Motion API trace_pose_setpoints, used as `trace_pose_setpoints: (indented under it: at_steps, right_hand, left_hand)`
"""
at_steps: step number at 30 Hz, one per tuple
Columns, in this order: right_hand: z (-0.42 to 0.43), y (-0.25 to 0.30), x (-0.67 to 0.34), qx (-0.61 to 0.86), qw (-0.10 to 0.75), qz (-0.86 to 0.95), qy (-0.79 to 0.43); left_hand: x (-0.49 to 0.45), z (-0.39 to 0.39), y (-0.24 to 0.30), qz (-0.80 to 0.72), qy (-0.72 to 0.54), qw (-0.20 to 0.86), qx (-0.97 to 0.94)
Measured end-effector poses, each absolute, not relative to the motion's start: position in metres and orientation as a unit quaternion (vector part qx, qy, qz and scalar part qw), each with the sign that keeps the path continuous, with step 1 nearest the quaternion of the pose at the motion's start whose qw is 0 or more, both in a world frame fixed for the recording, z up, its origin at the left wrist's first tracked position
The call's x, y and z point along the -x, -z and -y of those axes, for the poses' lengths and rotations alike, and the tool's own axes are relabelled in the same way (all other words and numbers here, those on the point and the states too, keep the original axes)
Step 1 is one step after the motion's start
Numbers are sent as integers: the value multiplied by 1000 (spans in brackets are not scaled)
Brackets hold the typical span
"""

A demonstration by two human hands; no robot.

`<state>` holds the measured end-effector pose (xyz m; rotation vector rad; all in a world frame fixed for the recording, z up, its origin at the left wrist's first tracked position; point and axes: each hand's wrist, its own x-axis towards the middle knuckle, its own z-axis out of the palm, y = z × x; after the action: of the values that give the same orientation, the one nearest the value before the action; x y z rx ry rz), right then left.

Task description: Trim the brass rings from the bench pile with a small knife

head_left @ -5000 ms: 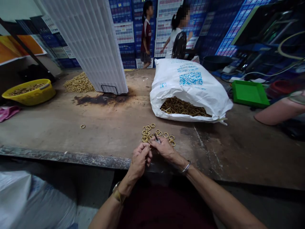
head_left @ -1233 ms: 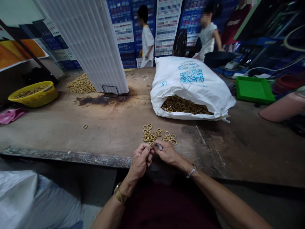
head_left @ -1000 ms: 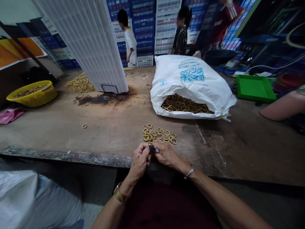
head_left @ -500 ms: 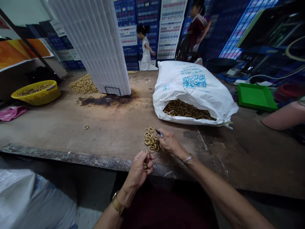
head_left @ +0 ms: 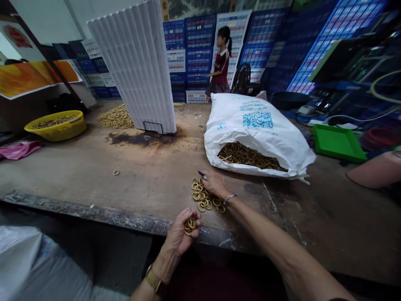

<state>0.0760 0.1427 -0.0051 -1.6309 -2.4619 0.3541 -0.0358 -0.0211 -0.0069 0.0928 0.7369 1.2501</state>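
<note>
My left hand (head_left: pixel 181 232) is curled at the table's near edge with several brass rings (head_left: pixel 189 225) gathered in its fingers. My right hand (head_left: pixel 213 183) reaches forward over a small loose pile of brass rings (head_left: pixel 203 198) on the worn tabletop (head_left: pixel 94 175). It pinches a small dark tool (head_left: pixel 201 174) whose tip sticks out past the fingers. A metal bangle sits on that wrist. Just beyond lies an open white sack (head_left: pixel 257 129) on its side, full of the same rings (head_left: pixel 247 155).
A single ring (head_left: pixel 116 172) lies apart at the left. A tall white ribbed stack (head_left: pixel 140 71) stands at the back, with a ring heap (head_left: pixel 115 118) beside it. A yellow basin (head_left: pixel 56 125) is far left, a green tray (head_left: pixel 336 143) at right. A person (head_left: pixel 221 62) stands by blue crates.
My hands have parted. The left dropped back to the table edge holding rings, the right stretched forward past the loose pile toward the sack. The view tilted up, and the people behind moved about.
</note>
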Motion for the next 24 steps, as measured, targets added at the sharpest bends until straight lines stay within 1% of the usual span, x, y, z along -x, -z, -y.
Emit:
trace_pose_setpoints:
  at_steps: [3, 6, 10, 13, 16, 19, 24]
  right_hand:
    - [-142, 9, -78, 539, 112, 827, -115]
    - [-135, 10, -85, 518, 168, 827, -137]
    - [-109, 6, -95, 434, 260, 827, -246]
    - [-85, 0, -97, 390, 307, 807, -320]
    - [-69, -3, -96, 385, 323, 773, -388]
    - [-64, -4, -92, 405, 328, 725, -449]
    - [-65, -6, -90, 456, 324, 641, -525]
  left_hand:
    - [35, 17, 5, -361, -575, 731, -66]
    - [34, 9, 0, -398, -581, 702, -99]
    - [33, -3, -2, -474, -588, 636, -157]
    - [30, -10, 0, -514, -569, 606, -213]
    - [26, -11, 2, -538, -544, 587, -265]
    - [23, -8, 3, -572, -537, 544, -298]
    - [20, -6, 3, -573, -578, 455, -361]
